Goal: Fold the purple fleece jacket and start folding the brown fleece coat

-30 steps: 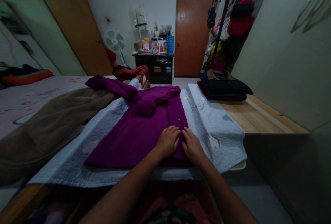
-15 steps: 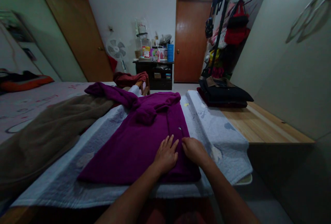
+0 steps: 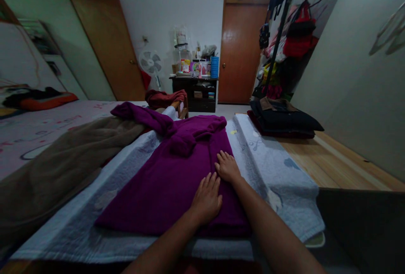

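Quilted pad [image 3: 284, 172], lower ctr: L hand [image 3: 207, 198], R hand [image 3: 228, 167] flat on purple long-sleeved top [image 3: 158, 193], fingers spread; smooth w/ even pressure.

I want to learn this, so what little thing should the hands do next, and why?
Maybe smooth the bunched part of the purple fabric garment: it looks crumpled, while the cloth around the left hand and right hand lies fairly flat.

The garment [image 3: 158, 185] lies on the quilt [image 3: 284, 172], between the brown blanket [image 3: 63, 160] and folded clothes [image 3: 284, 118].
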The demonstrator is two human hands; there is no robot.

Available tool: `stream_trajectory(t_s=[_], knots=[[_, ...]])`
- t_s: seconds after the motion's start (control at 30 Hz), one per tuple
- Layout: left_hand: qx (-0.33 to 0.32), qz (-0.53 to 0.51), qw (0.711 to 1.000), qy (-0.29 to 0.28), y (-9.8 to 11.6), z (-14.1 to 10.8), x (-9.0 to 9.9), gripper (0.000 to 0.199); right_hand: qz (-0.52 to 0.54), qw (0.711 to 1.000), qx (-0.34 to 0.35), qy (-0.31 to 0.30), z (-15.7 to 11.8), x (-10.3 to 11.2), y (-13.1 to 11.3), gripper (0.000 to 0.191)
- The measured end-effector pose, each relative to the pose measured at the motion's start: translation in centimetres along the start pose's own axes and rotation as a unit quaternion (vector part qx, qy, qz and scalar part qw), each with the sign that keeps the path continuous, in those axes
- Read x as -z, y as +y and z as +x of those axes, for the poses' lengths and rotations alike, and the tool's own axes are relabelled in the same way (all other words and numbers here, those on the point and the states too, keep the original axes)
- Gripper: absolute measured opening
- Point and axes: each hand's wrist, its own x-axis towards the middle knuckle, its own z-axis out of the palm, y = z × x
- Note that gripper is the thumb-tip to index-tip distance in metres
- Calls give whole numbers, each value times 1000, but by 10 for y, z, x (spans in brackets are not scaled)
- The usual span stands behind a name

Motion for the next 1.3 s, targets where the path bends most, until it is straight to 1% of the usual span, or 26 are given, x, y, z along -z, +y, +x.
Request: stream_trajectory(t_s=[0.07, 0.13, 0.2, 0.27, 0.33, 0.37, 0.47, 0.53, 0.6, 0.67, 0.83, 0.93, 1.03, 1.1, 1.17, 1.3], knots=[[7, -31, 999, -1, 1, 5, 10, 54, -6, 1000, -4, 4, -2, -1, -2, 55], [30, -65, 997, 8, -1, 17, 22, 40, -9, 1000, -9, 3, -4, 0, -3, 55], [66, -88, 993, 36, -6, 37, 33, 27, -9, 1000, -8, 6, -5, 0, -5, 54], [77, -104, 988, 80, -13, 62, 39, 26, -7, 1000, -6, 12, -6, 1, -5, 53], [67, -112, 986, 107, -24, 88, 40, 31, -6, 1000, -8, 18, -7, 0, -6, 53], [58, -110, 987, 106, -30, 101, 38, 34, -6, 1000, -9, 20, -8, 0, -6, 53], [56, -78, 993, 68, -48, 131, 30, 40, -1, 1000, -6, 28, -9, -1, -6, 52], [60, -62, 995, 48, -59, 142, 23, 40, 2, 999, -6, 39, -9, -1, -5, 47], [62, -56, 996, 41, -66, 147, 16, 38, 5, 999, -6, 49, -9, -2, -4, 42], [64, -50, 996, 43, -70, 146, 9, 39, 10, 998, -4, 55, -9, -1, -3, 39], [60, -27, 994, 86, -70, 139, -2, 44, 14, 998, 3, 57, -10, 0, -4, 38], [76, -21, 991, 111, -70, 136, -3, 45, 7, 999, 3, 42, -11, 1, -6, 42], [91, -19, 989, 116, -70, 135, -4, 46, -1, 1000, 1, 14, -6, 4, -5, 46], [92, -18, 989, 111, -70, 135, -4, 47, -6, 1000, 6, -11, 5, 6, -2, 46], [94, -18, 990, 106, -70, 136, -4, 50, -7, 999, 14, -32, 22, 6, 3, 46], [98, -20, 989, 113, -72, 138, -7, 56, 10, 998, 22, -63, 70, 3, 18, 52]])
